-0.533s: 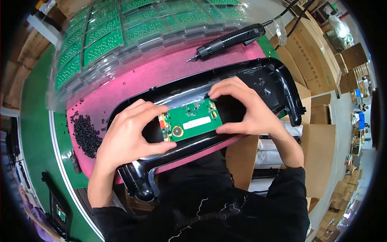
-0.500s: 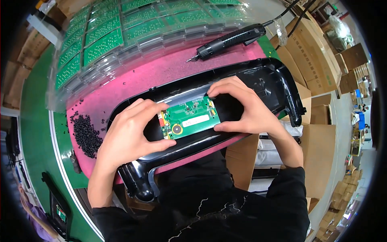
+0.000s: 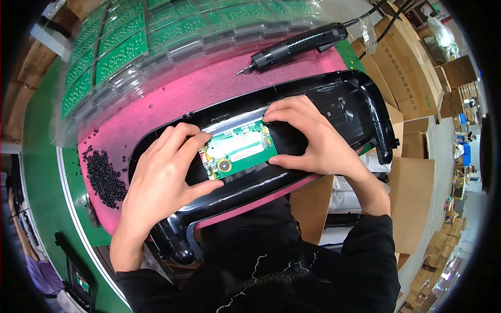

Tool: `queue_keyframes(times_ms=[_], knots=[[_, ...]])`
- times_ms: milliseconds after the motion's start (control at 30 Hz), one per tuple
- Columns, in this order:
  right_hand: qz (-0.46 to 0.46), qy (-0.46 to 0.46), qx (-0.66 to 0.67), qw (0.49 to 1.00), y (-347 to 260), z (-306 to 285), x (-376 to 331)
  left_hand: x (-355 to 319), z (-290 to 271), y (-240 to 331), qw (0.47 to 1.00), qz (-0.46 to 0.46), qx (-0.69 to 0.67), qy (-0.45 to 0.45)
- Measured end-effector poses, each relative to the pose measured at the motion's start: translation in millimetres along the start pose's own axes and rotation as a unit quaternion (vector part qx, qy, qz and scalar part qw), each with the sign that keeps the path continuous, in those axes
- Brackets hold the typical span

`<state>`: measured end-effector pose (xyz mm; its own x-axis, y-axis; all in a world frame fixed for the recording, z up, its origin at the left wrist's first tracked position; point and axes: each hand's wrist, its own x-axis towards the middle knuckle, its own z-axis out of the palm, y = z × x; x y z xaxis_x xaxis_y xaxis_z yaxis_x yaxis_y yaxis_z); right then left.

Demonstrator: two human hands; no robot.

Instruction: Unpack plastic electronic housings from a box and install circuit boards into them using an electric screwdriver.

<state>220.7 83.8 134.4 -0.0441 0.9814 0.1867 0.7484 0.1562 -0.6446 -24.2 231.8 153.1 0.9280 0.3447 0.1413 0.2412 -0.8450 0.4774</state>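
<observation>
A green circuit board (image 3: 249,162) is held by its two short ends over the middle of a long black plastic housing (image 3: 323,99). My left hand (image 3: 168,166) grips the board's left end, thumb at the near corner and fingers at the far one. At the other end, my right hand (image 3: 308,138) pinches it the same way. The board bears a white label, a round yellow-ringed part and small components along its ends. Whether it touches the housing's floor I cannot tell. The housing lies on a pink mat (image 3: 172,101), its curved ends pointing toward me.
Beyond the housing lies a black electric screwdriver (image 3: 297,48) with its cord. Clear plastic trays (image 3: 156,68) of green boards stand at the back left. A heap of small black screws (image 3: 106,179) sits left. Cardboard boxes (image 3: 409,193) stand right; another person's arm (image 3: 23,237) shows far left.
The board has shifted slightly left in both hands and tilted, so light now glares off its face. The surroundings have slid slightly left in view. Both hands keep their hold.
</observation>
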Motion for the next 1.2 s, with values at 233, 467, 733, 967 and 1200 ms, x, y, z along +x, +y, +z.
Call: queue_keyframes(times_ms=[233,467,733,967,1200], knots=[[-0.002,0.002,-0.011,1.000,-1,1,-1,-1,0,3,1.000,0.003,0.005,0.001],[-0.004,-0.002,-0.017,1.000,-5,1,0,-4,-3,4,1.000,-0.015,-0.001,-0.015],[0.016,-0.010,-0.048,0.999,-17,-3,-1,-10,-3,0,0.999,0.015,0.029,-0.016],[0.113,0.111,-0.025,0.987,-10,-26,2,-29,-32,-24,0.978,-0.022,-0.029,0.205],[0.225,0.191,-0.140,0.945,69,-94,35,-68,-62,-58,0.978,-0.181,0.081,0.071]])
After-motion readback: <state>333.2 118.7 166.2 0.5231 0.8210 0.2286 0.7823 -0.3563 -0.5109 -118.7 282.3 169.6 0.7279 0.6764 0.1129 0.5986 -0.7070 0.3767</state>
